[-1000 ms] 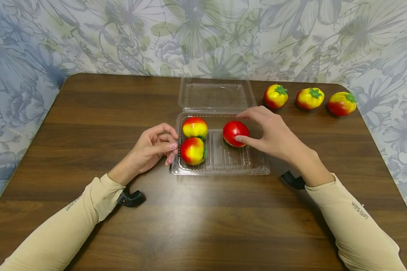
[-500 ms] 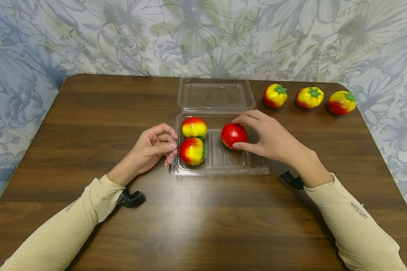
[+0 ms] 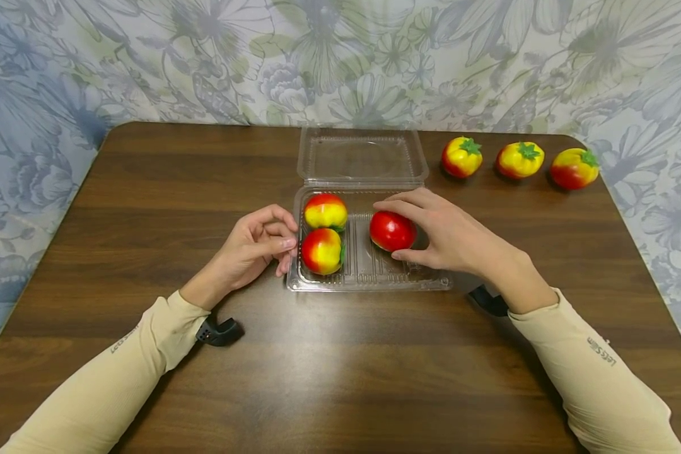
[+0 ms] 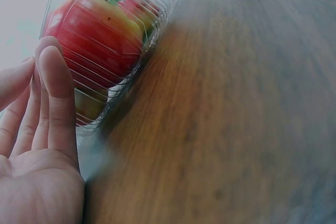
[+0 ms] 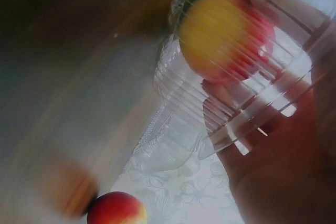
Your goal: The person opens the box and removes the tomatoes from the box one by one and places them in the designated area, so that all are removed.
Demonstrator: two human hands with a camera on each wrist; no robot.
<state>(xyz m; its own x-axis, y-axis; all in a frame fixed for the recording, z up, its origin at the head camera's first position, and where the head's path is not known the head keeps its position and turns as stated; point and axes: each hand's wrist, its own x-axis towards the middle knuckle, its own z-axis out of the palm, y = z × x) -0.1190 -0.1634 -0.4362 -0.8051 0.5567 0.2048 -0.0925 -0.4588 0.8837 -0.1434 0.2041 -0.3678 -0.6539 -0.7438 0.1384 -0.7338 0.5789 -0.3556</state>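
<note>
A clear plastic clamshell box (image 3: pixel 369 284) stands in the middle of the table with its lid (image 3: pixel 363 154) laid back. Two red-yellow toy persimmons, one behind (image 3: pixel 325 211) and one in front (image 3: pixel 321 251), lie on its left side. My right hand (image 3: pixel 454 230) has its fingers and thumb curved round a glossy red persimmon (image 3: pixel 391 231) in the box's right half. The right wrist view shows that persimmon (image 5: pixel 220 35) through the ribbed wall, yellow underneath. My left hand (image 3: pixel 255 249) touches the box's left edge; in the left wrist view its fingers (image 4: pixel 58 72) are nearly straight.
Three more persimmons, the left one (image 3: pixel 461 157), the middle one (image 3: pixel 519 160) and the right one (image 3: pixel 573 169), stand in a row at the back right of the wooden table (image 3: pixel 340 378). A flowered wall covering (image 3: pixel 295 63) rises behind the table.
The right-hand persimmon has shifted slightly toward the person. My right fingers closed in around it, then spread a little wider over it. The left hand has stayed at the box edge.
</note>
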